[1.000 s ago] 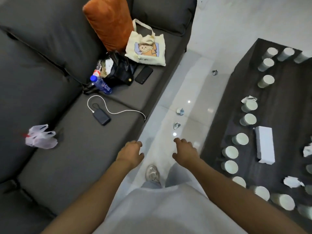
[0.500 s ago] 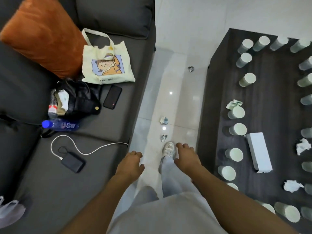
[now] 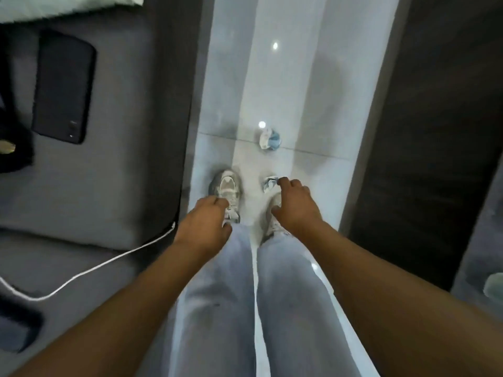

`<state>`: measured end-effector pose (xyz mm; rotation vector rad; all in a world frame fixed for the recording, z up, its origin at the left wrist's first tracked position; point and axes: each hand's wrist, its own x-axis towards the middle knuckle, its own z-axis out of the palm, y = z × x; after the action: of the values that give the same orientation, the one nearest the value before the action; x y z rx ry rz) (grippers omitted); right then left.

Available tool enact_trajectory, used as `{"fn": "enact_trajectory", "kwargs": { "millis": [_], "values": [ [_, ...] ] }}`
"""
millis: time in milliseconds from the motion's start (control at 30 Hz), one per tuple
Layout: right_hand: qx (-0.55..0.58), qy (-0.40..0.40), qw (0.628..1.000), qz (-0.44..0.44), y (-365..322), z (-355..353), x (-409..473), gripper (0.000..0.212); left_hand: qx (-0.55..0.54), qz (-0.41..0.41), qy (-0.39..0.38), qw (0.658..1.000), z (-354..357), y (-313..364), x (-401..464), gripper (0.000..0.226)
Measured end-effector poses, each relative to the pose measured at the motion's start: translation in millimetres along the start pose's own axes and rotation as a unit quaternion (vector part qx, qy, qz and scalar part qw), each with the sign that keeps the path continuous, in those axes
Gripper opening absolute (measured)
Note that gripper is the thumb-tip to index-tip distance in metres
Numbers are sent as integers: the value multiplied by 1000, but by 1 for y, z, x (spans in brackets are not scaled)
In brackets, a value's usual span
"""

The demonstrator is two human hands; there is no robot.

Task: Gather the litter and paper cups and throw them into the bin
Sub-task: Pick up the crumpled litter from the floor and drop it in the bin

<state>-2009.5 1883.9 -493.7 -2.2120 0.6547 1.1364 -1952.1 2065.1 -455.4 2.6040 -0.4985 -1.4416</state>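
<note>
A crumpled white-and-blue wrapper (image 3: 269,183) lies at the right hand's (image 3: 295,205) ten o'clock, fingertips loosely curled just beside it; the left hand (image 3: 204,227) hangs relaxed, holding nothing.

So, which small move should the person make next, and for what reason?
Probably lower the right hand a little further and pinch the nearer crumpled paper. Its fingertips are already at that paper's edge, nothing is held yet, and the left hand is loose and empty. The second crumpled paper lies further ahead on the floor.

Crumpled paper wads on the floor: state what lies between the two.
Head view: only bare glossy tile separates the near wad from the far wad.
</note>
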Motion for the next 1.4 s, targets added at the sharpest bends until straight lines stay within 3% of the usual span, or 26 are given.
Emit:
{"fn": "enact_trajectory", "kwargs": {
  "millis": [267,500,800,1100,1267,1400],
  "values": [
    [-39,21,999,33,60,97,170,53,40,58,-11,997,70,-44,177,38],
    [-74,27,997,4,81,156,246,47,28,63,-24,997,114,-57,252,41],
    [82,72,994,-2,62,135,209,26,18,70,-63,995,112,-36,238,50],
    [238,78,968,23,3,62,155,16,6,120,19,993,62,-2,196,87],
    [267,44,963,4,-14,30,138,11,67,160,49,984,38,4,189,78],
    [297,4,955,12,-10,21,140,15,60,120,53,990,34,3,191,66]
  ]
}}
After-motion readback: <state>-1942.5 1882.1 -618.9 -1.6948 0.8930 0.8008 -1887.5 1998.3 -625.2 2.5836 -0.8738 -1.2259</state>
